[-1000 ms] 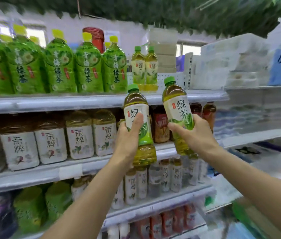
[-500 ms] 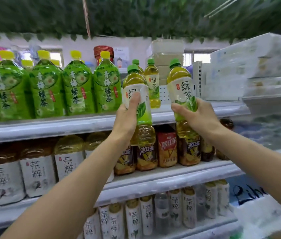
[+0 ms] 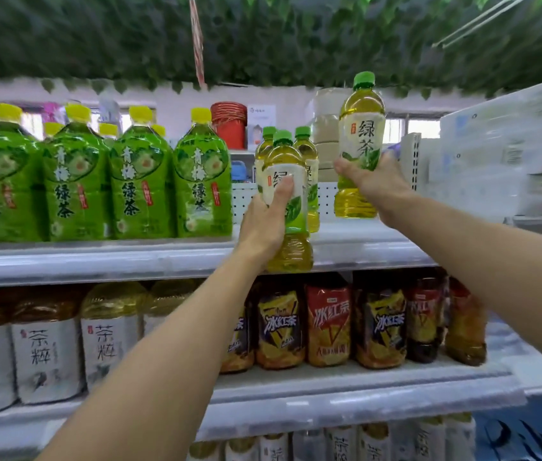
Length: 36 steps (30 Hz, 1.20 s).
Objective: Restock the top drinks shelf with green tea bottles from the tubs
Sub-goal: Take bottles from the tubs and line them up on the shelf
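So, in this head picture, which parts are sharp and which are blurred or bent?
Head view: the right hand's bottle has a sharp label; the left hand's bottle is softer; the white packs at the right edge smear; the top shelf edge bows from the wide lens.

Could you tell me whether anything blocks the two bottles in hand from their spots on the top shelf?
Nothing visible does. The left-hand bottle is at the shelf edge, with two green tea bottles standing behind it. The right-hand bottle is over bare shelf to their right.
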Available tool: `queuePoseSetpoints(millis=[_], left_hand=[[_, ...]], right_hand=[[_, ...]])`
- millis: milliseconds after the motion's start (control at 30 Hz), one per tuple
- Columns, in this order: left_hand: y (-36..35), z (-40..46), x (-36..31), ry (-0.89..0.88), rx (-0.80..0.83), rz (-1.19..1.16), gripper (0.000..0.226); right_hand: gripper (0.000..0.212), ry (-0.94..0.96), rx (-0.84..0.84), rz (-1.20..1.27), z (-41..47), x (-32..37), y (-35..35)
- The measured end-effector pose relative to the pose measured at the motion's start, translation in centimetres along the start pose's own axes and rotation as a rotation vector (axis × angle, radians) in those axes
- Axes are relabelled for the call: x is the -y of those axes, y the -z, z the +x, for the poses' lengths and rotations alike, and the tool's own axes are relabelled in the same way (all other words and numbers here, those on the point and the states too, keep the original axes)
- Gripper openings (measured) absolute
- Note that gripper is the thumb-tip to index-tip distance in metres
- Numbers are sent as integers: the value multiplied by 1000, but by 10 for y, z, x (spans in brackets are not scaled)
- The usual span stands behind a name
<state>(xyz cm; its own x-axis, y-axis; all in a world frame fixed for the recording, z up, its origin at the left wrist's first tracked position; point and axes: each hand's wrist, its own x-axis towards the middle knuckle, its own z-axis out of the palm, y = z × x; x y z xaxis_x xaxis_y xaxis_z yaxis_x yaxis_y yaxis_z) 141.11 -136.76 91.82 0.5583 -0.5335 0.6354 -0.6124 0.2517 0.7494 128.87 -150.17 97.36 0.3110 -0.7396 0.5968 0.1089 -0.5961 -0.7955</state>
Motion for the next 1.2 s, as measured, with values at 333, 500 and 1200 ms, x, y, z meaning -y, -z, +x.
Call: queuePoseSetpoints(millis=[333,500,1200], left_hand=[[-6,1,-4,113,-56,52,74],[-10,2,-6,127,-72,24,105],[-10,14,4,139,-101,28,87]], right_hand=[[71,-129,105,6,30,-50,1],[63,-97,163,-74,29,-48,7],[39,-86,348,-381,62,-63,-12]])
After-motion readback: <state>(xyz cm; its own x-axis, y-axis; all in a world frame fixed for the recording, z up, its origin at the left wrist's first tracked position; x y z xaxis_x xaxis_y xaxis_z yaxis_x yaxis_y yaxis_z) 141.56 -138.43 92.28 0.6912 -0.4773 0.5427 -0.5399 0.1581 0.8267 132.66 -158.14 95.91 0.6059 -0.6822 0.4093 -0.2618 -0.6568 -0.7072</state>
